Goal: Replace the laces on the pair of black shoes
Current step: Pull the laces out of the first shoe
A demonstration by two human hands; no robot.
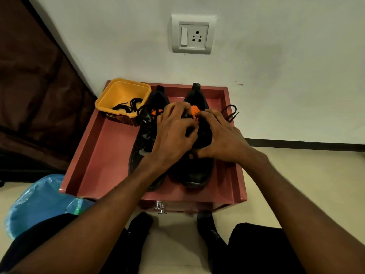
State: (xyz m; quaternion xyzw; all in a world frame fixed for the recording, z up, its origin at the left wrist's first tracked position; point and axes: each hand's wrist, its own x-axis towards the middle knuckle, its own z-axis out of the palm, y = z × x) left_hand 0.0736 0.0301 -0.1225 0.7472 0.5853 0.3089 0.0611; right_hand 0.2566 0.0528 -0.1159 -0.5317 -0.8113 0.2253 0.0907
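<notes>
Two black shoes are standing side by side, toes toward the person, on a pink tray-topped stand (110,155) set against a white wall. The left shoe (142,139) is lying partly under the left forearm; its black lace is threaded loosely over an orange tongue. The right shoe (197,169) is sitting just beside it, and both hands are working over its lacing area.

The left hand (173,139) is reaching over the right shoe with fingers curled, the fingertips bunching at the orange tongue (193,110); it appears to be pinching the lace there, though the exact contact is hidden. The right hand (221,139) is curling around the outer side of the same shoe, its fingertips meeting those of the left hand at the tongue.

A loose end of black lace (230,112) is looping out just beyond the right hand.

A yellow plastic tub (122,91) is resting at the stand's far-left corner, containing coiled black laces (128,106).

A wall socket (193,35) is mounted above. A blue plastic bag (35,202) is lying on the floor, left of the stand.
</notes>
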